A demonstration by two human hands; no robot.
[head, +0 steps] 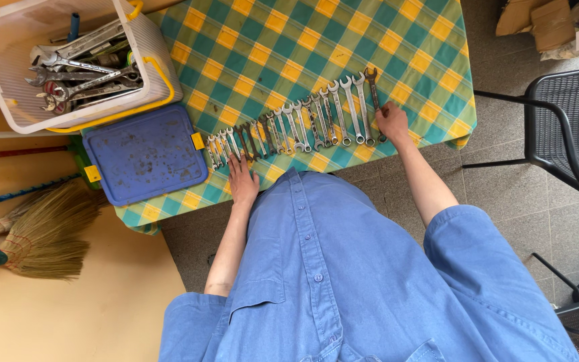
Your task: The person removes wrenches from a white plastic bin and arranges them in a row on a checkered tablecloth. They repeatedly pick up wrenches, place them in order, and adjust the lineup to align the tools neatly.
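1. While you look down through the head view, your left hand (242,182) lies flat on the checked tablecloth (269,60), fingers stretched and close together, tips touching the small end of the row of wrenches (296,127). It grips nothing.
2. Your right hand (392,121) sits at the far end of the row, on the dark wrench (373,90), the last and largest one. Fingers curl down onto its lower shaft; you cannot tell from here whether they are clamped round it or just pressing.
3. Wrenches lie side by side, near parallel, small by your left hand and growing toward your right, close to the table's near edge.
4. White tub (8,80) with a yellow handle stands at the table's far left corner, more wrenches heaped loose inside.
5. Blue lid (143,155) with yellow clips lies flat just beside the tub, near your left hand but apart from it.
6. Brooms (41,234) lie on the floor left of the table; black chair (571,127) stands to the right.
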